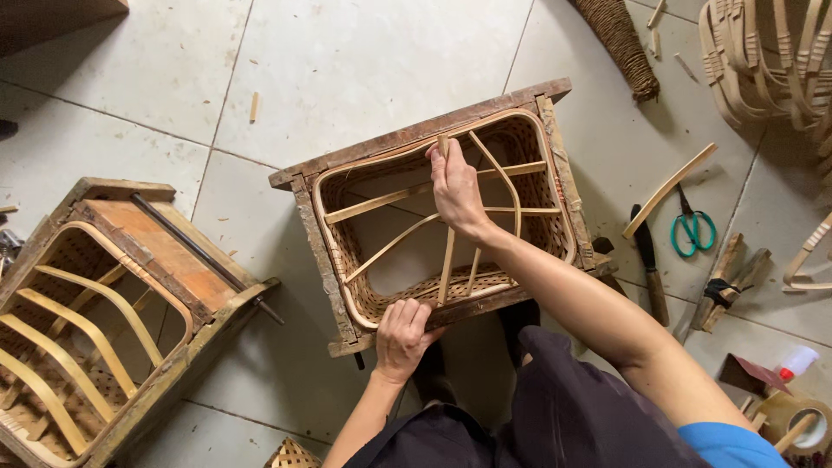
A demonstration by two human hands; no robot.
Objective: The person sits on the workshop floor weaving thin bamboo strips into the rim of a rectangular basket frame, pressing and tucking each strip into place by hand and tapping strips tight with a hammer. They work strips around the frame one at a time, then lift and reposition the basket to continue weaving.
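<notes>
— Where's the slat?
— My right hand point(454, 192) pinches the bamboo slat point(446, 260) upright in the basket mould point(416, 139), centre floor; left hand point(400, 336) clamps the near rim

— Tip?
— I'd bend gently

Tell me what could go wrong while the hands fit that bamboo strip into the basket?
The thin bamboo strip is pressed at both ends by the right hand and left hand, so it might snap or spring out. Its edges could splinter into bare fingers. The woven basket sits inside a rough wooden frame, which might scrape knuckles.
</notes>
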